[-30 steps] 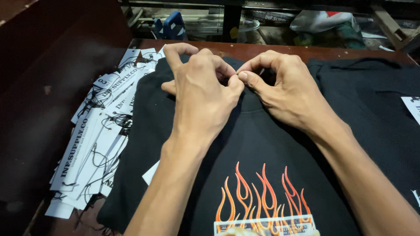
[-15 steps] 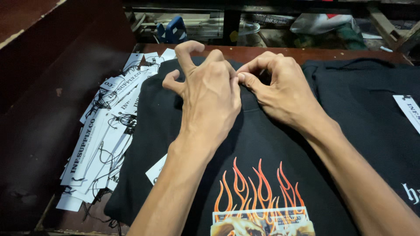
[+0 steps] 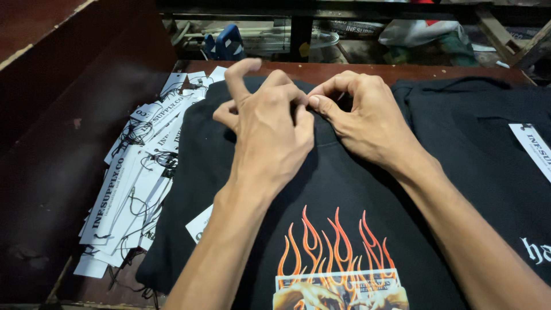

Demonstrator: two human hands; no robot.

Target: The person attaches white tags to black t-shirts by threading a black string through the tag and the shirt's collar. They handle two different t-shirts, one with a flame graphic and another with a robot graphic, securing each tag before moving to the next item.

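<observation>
A black shirt (image 3: 344, 189) with an orange flame print lies flat in front of me on a brown table. Both hands rest at its collar at the far end. My left hand (image 3: 270, 129) has its index finger raised and its other fingertips pinched at the neckline. My right hand (image 3: 359, 117) pinches the same spot, thumb and fingers meeting the left hand's. What sits between the fingertips is hidden. A white paper tag (image 3: 200, 223) pokes out from under my left forearm.
A heap of white paper hang tags with black strings (image 3: 135, 183) lies left of the shirt. Another black garment (image 3: 488, 149) with a white tag (image 3: 531, 146) lies at the right. Clutter, a blue object (image 3: 227, 43) and a dark post stand behind the table edge.
Both hands stay pinched at the collar. My left index finger has lifted higher. The view has shifted slightly to the left and down.
</observation>
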